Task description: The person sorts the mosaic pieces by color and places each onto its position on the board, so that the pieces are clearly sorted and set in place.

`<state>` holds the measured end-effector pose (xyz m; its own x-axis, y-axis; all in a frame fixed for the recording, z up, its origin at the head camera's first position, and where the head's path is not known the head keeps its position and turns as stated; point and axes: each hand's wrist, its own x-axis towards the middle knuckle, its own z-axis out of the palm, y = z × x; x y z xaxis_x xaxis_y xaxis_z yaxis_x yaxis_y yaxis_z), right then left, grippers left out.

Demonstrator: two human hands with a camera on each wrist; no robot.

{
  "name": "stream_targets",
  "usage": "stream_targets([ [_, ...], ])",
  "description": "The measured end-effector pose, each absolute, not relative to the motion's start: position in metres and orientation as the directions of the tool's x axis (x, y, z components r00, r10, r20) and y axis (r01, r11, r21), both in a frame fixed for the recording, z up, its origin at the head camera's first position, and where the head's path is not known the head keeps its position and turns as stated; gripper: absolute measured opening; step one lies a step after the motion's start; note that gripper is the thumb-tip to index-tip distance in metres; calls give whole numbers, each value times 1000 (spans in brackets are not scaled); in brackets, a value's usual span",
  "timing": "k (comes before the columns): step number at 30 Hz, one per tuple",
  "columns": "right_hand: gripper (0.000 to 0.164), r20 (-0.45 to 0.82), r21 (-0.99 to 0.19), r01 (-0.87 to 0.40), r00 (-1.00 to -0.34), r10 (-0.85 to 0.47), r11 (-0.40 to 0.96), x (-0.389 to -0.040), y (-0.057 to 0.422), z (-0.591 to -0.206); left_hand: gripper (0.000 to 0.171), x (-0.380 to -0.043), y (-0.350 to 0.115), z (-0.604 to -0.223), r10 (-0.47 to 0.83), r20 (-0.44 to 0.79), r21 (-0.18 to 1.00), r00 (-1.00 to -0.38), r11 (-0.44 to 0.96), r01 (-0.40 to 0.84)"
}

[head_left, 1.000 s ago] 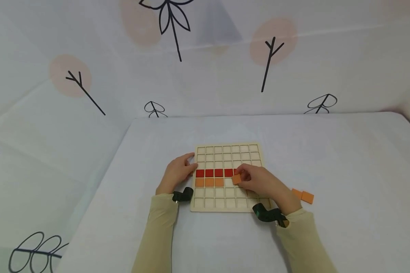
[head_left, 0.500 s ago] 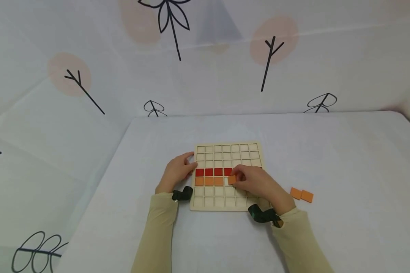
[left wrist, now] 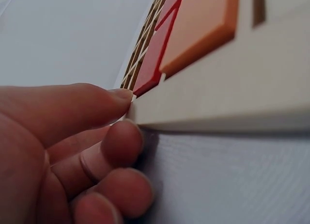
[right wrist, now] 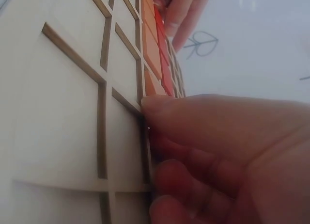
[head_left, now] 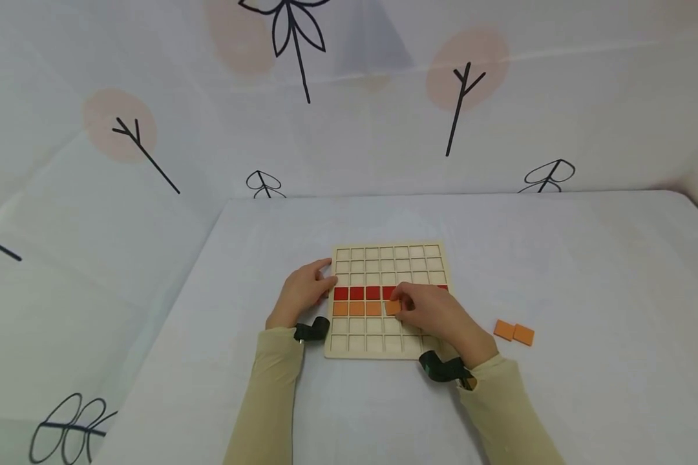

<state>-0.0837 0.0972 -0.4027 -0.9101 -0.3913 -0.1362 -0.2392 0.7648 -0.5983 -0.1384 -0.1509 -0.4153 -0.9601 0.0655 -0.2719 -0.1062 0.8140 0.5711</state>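
A pale wooden grid board [head_left: 364,356] lies on the table. Across its middle runs a row of red square tiles [head_left: 357,293], partly covered by my right hand [head_left: 439,314]. Below it, three orange tiles [head_left: 357,309] sit in cells from the left edge. My right thumb and fingers pinch another orange tile [head_left: 392,308] at the fourth cell of that row; the right wrist view shows the thumb pressing near this tile [right wrist: 153,83]. My left hand [head_left: 302,294] holds the board's left edge, its thumb [left wrist: 97,105] at the rim beside a red tile and the other fingers curled below.
Two loose orange tiles, a left one [head_left: 504,330] and a right one [head_left: 523,334], lie on the white tablecloth [head_left: 605,290] right of the board. A patterned cloth [head_left: 372,142] hangs behind the table. Dark cameras are strapped to both wrists.
My right hand has moved left with the orange tile, which went from tilted over the grid to down at the fourth cell. The left hand keeps its place on the board's edge.
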Motion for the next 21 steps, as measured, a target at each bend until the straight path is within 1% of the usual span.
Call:
stream_targets([
  [13,26,-138,-566,-249,-911,-388,786,-82,94,-402,51,-137,-151,-417,75,-259,578,-963,811,-92],
  [21,25,-129,-573,-260,-908,-399,777,-81,95,-402,51,-136,-151,-416,75,-249,583,-965,808,-88],
])
